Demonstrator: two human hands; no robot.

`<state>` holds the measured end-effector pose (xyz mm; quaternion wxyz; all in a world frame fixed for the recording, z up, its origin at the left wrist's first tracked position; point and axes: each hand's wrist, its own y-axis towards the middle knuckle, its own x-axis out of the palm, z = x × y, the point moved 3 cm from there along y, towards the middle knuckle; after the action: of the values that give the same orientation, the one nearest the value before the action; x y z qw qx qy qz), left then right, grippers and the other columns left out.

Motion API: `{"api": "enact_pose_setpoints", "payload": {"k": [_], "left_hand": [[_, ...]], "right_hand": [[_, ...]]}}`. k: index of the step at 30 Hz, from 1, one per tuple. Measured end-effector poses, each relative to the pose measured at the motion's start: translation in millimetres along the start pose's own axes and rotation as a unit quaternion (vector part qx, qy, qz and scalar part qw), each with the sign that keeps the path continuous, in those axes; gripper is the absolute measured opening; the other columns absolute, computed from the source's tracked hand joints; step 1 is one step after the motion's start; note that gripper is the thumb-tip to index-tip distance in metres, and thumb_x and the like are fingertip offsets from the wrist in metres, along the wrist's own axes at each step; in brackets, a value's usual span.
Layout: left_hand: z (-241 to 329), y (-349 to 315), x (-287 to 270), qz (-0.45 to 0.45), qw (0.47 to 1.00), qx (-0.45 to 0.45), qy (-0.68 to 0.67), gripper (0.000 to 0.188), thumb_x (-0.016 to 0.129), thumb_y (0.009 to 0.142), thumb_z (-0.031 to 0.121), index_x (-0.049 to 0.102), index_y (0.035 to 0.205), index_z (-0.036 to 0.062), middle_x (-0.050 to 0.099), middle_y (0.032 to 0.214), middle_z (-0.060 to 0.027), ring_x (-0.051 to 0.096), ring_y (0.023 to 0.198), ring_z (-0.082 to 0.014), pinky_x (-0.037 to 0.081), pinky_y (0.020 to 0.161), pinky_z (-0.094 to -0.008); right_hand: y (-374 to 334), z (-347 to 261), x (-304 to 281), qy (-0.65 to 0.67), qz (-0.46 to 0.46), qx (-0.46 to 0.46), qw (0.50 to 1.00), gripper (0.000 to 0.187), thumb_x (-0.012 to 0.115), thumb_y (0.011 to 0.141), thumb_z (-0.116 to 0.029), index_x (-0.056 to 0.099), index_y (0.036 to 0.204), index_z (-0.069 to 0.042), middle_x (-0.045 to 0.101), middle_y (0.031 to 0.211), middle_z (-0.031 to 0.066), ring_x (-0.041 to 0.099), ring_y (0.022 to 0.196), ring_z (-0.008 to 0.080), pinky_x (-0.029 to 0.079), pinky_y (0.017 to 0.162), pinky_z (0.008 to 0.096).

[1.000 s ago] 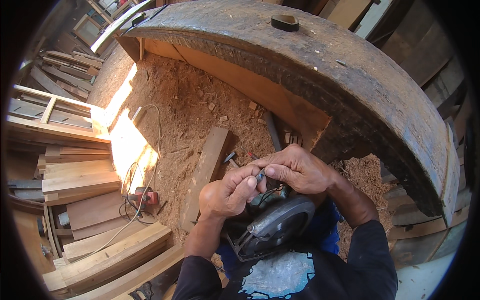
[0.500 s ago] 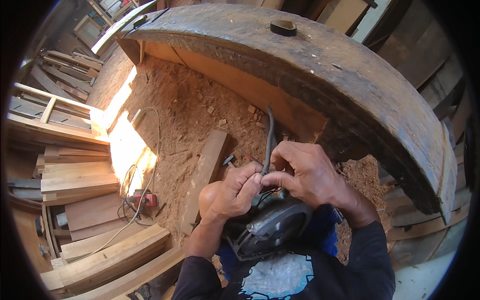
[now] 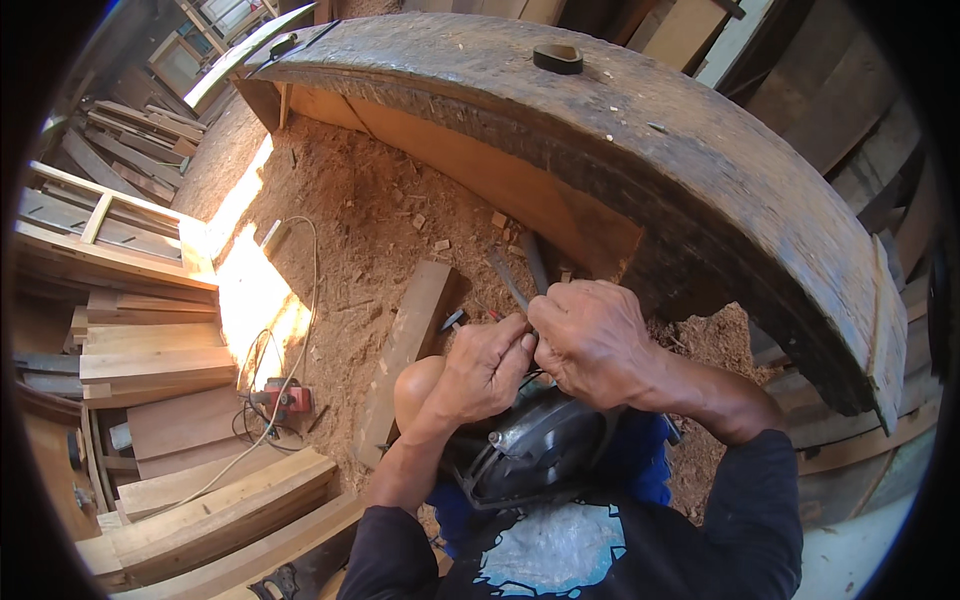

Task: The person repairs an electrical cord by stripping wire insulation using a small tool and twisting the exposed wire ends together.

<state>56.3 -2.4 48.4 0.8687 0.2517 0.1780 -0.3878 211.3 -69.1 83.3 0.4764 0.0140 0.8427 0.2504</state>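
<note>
A dark circular saw [image 3: 545,445] rests in my lap with its rounded guard up. Just above it my hands are close together, fingers pinched. My left hand [image 3: 485,368] grips the saw's dark cord near its end by the tool, thumb and fingertips pressed together. Touching it, my right hand [image 3: 598,345] is closed over the same spot, and its back hides much of what it grips. Beyond the knuckles a grey length of cord [image 3: 508,280] and a darker length [image 3: 536,262] run toward the bench's base.
A heavy curved wooden bench [image 3: 640,140] arcs in front, with a dark ring-shaped piece [image 3: 558,60] on top. A plank [image 3: 405,350] lies on the sawdust-covered floor [image 3: 360,220]. At left are a red power tool [image 3: 290,398] with its cord and stacked boards [image 3: 150,350].
My right hand has moved left and turned, its back now covering the pinch point. The single grey length beyond my hands now appears as two separate lengths.
</note>
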Motion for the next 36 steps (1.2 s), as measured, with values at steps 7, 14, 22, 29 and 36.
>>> {"api": "enact_pose_setpoints", "payload": {"k": [7, 14, 22, 29, 36], "left_hand": [[-1, -8, -1, 0.012, 0.991, -0.024, -0.135, 0.024, 0.051, 0.102, 0.013, 0.052, 0.081, 0.0008, 0.048, 0.063, -0.0108, 0.049, 0.055, -0.0245, 0.04, 0.055, -0.0377], [-22, -16, -5, -0.038, 0.971, -0.068, -0.225, 0.032, 0.048, 0.105, 0.022, 0.05, 0.078, 0.0036, 0.047, 0.064, 0.0006, 0.042, 0.058, -0.0101, 0.036, 0.054, -0.0294], [-27, -20, -7, -0.054, 0.93, -0.154, -0.33, 0.037, 0.054, 0.102, 0.035, 0.063, 0.094, 0.0001, 0.053, 0.078, 0.0012, 0.042, 0.066, -0.0069, 0.033, 0.059, -0.0227], [-29, -20, -3, -0.012, 0.909, -0.157, -0.386, 0.039, 0.056, 0.102, 0.038, 0.064, 0.095, 0.0001, 0.057, 0.079, 0.0, 0.045, 0.064, -0.0052, 0.035, 0.058, -0.02], [-29, -21, -5, -0.009, 0.903, -0.131, -0.409, 0.036, 0.056, 0.103, 0.035, 0.063, 0.095, 0.0007, 0.057, 0.082, -0.0005, 0.045, 0.062, -0.0048, 0.035, 0.058, -0.0203]], "right_hand": [[4, 12, 8, 0.125, 0.046, -0.021, 0.991, 0.013, 0.065, 0.079, -0.012, 0.054, 0.078, -0.005, 0.054, 0.072, 0.0169, 0.058, 0.071, 0.0399, 0.046, 0.064, 0.0509], [9, 13, 13, 0.265, 0.032, 0.038, 0.963, 0.012, 0.06, 0.081, -0.009, 0.054, 0.074, -0.001, 0.057, 0.069, 0.017, 0.06, 0.064, 0.0374, 0.047, 0.059, 0.045], [12, 22, 25, 0.454, -0.034, 0.118, 0.882, 0.013, 0.057, 0.087, -0.008, 0.058, 0.078, 0.001, 0.06, 0.069, 0.0132, 0.061, 0.064, 0.0164, 0.049, 0.059, 0.0344], [17, 18, 13, 0.403, -0.04, 0.111, 0.907, 0.012, 0.058, 0.088, -0.008, 0.059, 0.079, 0.001, 0.062, 0.07, 0.0133, 0.064, 0.064, 0.019, 0.05, 0.061, 0.0352], [16, 11, 10, 0.353, 0.004, 0.069, 0.933, 0.009, 0.061, 0.088, -0.008, 0.061, 0.084, 0.0, 0.065, 0.076, 0.0155, 0.067, 0.068, 0.0287, 0.051, 0.064, 0.0396]]}}
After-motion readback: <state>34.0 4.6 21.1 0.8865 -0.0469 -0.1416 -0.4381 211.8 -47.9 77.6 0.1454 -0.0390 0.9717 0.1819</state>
